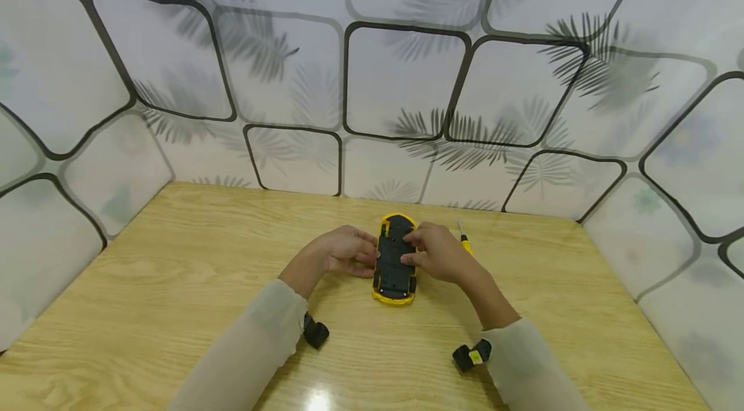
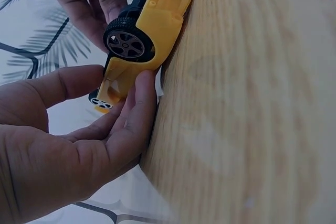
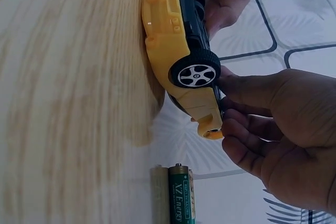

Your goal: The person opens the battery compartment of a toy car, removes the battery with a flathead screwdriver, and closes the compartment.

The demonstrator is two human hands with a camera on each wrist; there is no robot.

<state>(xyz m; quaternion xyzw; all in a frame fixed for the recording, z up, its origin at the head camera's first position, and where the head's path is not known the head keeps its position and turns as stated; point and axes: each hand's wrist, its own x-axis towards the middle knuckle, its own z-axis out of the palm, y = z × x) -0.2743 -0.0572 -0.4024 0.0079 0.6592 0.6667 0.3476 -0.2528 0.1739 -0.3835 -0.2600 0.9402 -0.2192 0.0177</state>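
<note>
A yellow toy car (image 1: 394, 259) lies upside down on the table, its black underside up. My left hand (image 1: 350, 251) grips its left side, thumb at the edge of the underside and fingers against the yellow body (image 2: 119, 77). From the other side, my right hand (image 1: 438, 251) pinches at the car, thumb and curled fingertips on the black underside. The right wrist view shows a wheel (image 3: 197, 73) just beside that thumb. Whether a small part sits between the right fingertips, I cannot tell.
A screwdriver (image 1: 466, 244) with a yellow and black handle lies beyond my right hand. Green batteries (image 3: 181, 195) stand out near the car in the right wrist view. The wooden table (image 1: 232, 236) meets patterned walls (image 1: 401, 75) at the back and sides.
</note>
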